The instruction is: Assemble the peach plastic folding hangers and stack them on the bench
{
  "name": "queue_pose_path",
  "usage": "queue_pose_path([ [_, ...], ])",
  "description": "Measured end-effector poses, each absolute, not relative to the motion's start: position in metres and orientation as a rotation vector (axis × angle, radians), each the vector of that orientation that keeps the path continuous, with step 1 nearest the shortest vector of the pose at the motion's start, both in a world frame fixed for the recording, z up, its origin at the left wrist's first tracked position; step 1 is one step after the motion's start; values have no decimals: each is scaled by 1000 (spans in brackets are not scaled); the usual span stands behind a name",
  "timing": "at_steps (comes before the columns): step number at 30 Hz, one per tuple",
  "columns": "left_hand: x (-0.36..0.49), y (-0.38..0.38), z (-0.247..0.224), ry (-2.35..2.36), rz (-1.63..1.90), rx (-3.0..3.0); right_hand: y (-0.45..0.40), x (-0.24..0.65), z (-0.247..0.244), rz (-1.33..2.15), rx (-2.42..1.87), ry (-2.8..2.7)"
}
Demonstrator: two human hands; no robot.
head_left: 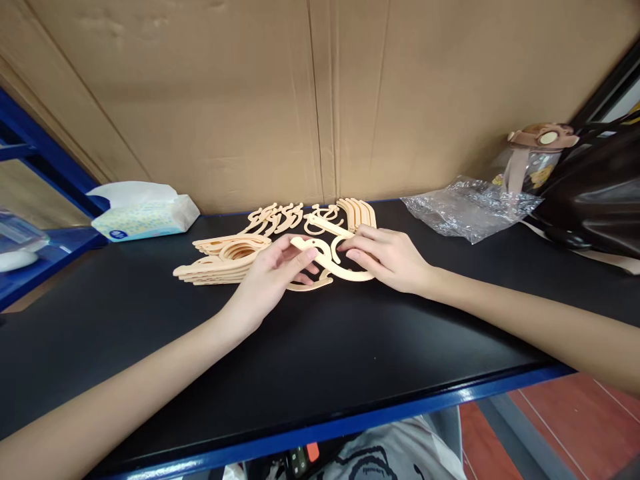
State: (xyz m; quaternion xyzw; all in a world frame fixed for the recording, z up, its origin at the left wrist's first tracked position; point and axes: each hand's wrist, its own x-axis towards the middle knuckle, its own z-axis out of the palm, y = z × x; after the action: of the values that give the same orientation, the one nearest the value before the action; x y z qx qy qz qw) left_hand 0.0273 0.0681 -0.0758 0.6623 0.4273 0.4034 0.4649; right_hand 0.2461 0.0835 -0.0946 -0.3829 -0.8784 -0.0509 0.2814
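Observation:
A beige plastic hanger piece, a curved arm, is held between both hands above the black table. My left hand pinches its left end between thumb and fingers. My right hand is closed around its right end, and a straighter beige arm also runs into these fingers. A beige hook curves between the hands; how it joins the arms I cannot tell. Below my left fingers lies another curved piece, partly hidden. Left of that hand sits a stack of folded beige hangers.
Loose hook-shaped pieces and a bundle of hanger arms lie toward the cardboard wall. Tissues sit at the back left. Crumpled clear plastic, a bottle and a dark bag occupy the right.

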Motion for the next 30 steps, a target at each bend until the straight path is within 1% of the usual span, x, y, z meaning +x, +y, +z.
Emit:
queue_pose_path([
  [4, 27, 68, -77, 1082, 995, 1594, 83, 246, -96, -215, -905, -2374],
  [12, 28, 63, -79, 1128, 902, 1921, 76, 241, -95, -368, -749, -2398],
  [16, 27, 58, -82, 1097, 873, 1974, 74, 239, -94, -408, -687, -2445],
  [26, 25, 63, -73, 1145, 821, 2038, 76, 241, -94, -441, -681, -2392],
  [30, 26, 64, -74, 1133, 696, 2088, 78, 242, -94, -428, -732, -2405],
])
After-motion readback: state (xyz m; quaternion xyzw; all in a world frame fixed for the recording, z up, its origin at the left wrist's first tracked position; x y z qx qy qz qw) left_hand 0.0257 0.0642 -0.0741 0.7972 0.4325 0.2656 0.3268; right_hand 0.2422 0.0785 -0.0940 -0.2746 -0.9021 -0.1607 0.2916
